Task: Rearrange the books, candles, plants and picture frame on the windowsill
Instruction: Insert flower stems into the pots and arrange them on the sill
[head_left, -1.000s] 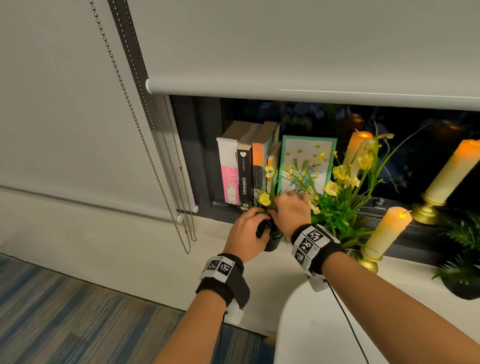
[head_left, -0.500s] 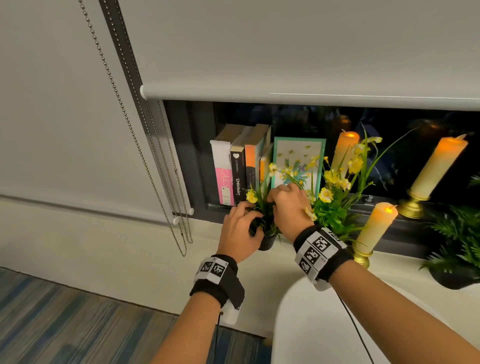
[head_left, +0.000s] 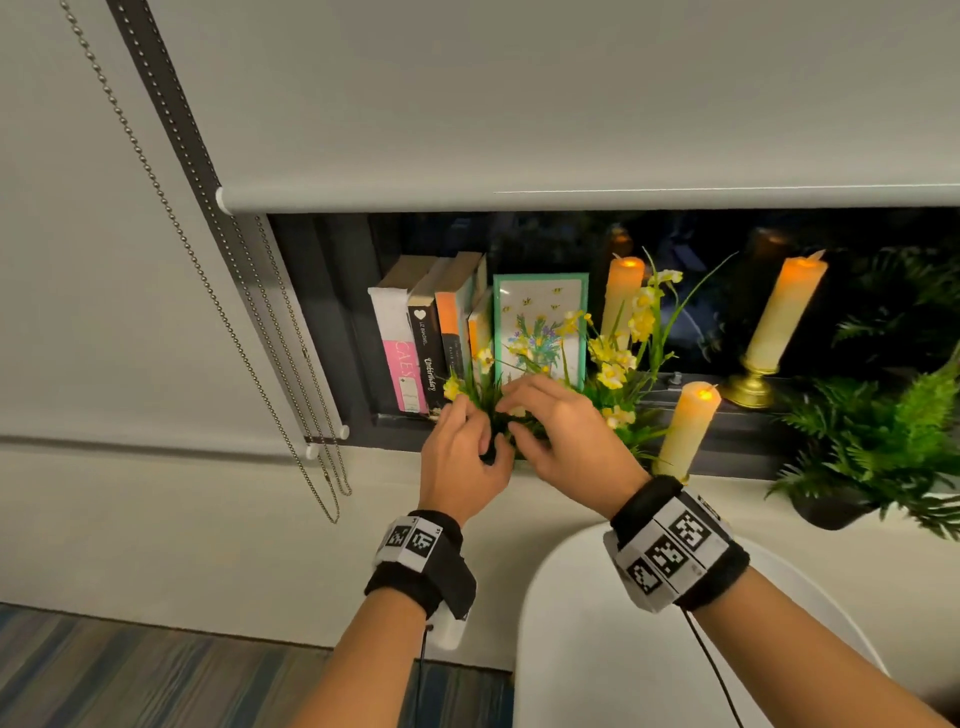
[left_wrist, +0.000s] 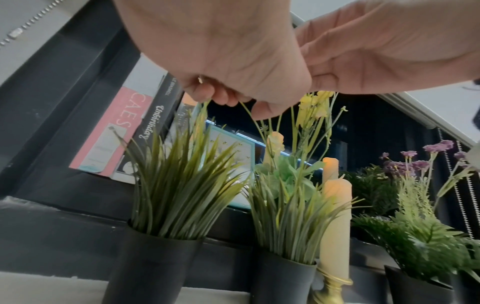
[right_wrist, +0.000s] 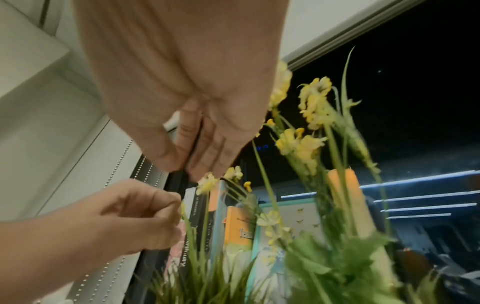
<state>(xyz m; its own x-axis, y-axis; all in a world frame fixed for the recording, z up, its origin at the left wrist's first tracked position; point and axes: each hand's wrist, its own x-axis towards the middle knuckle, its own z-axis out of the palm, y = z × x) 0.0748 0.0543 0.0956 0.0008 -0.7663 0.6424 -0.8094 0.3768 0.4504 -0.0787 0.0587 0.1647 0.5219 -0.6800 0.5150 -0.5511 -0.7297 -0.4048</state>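
Both my hands have lifted off the small pot since the earlier head frame and now sit up in the foliage at frame centre. My left hand (head_left: 460, 457) has its fingers curled, pinching thin stems of the small yellow-flower plant (left_wrist: 179, 185), probably to fluff the blades so it looks tidy. My right hand (head_left: 566, 441) is relaxed and holds nothing, fingers mostly straight, tips brushing the flower tops from above.

The plant stands on the windowsill (head_left: 737, 499), just in front of the books (head_left: 426, 338) and the picture frame (head_left: 540, 322), which lean against the dark glass upper centre, likely so they stay upright. Its pot (left_wrist: 153, 267) is matt black and cylindrical; the blades are stiff, plastic-looking and spiky. A taller yellow-flower plant (head_left: 623, 364) sits just to its right, with wiry stems and soft-looking petals. Three candles stand right of centre: one short candle (head_left: 685, 431) in front, a back candle (head_left: 621, 296) behind the flowers, and a tall candle (head_left: 784, 312) on a shiny brass holder. They are waxy cream cylinders with an orange glow on top, possibly LED. A fern (head_left: 872, 441) fills the right edge, feathery. The bead chain (head_left: 218, 260) hangs at upper left.
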